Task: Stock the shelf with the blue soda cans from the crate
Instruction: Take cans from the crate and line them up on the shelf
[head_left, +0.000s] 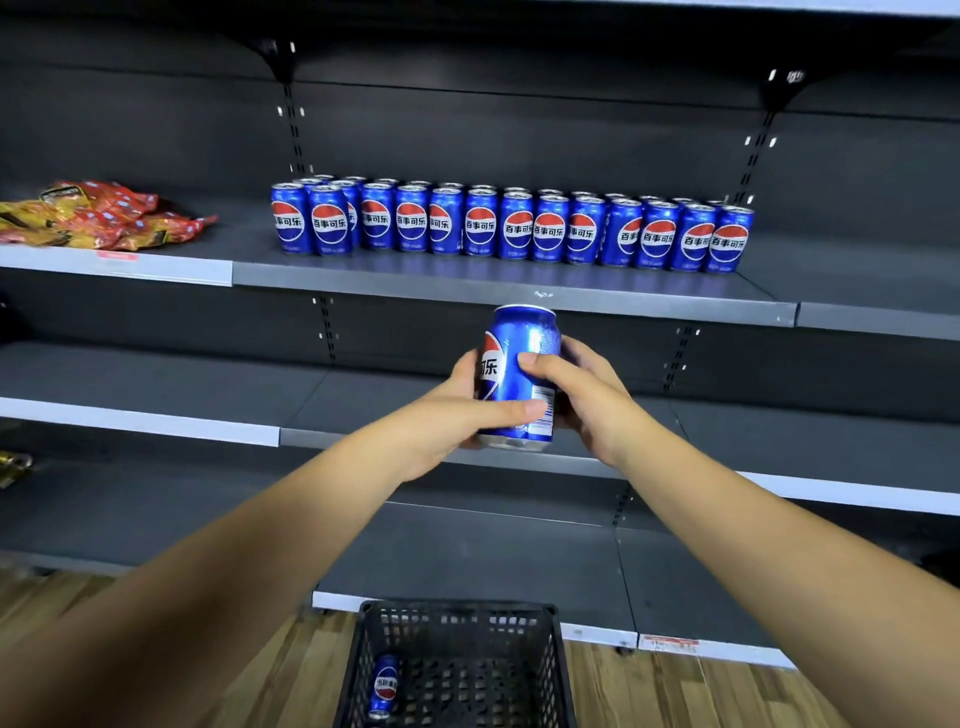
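A blue soda can (519, 343) is held upright in mid-air in front of the shelving, below the stocked shelf's front edge. My left hand (457, 410) grips its left side and bottom, thumb across the front. My right hand (582, 395) wraps its right side. On the grey shelf (395, 275) above stand two rows of several blue cans (514, 228), labels facing out. The black plastic crate (457, 623) sits on the floor at the bottom, with one blue can (384, 686) lying in its left corner.
Red and yellow snack bags (98, 215) lie at the left of the same shelf. Lower grey shelves (156, 384) run beneath, with a bare strip of shelf in front of the can rows. The floor (675, 686) is wood.
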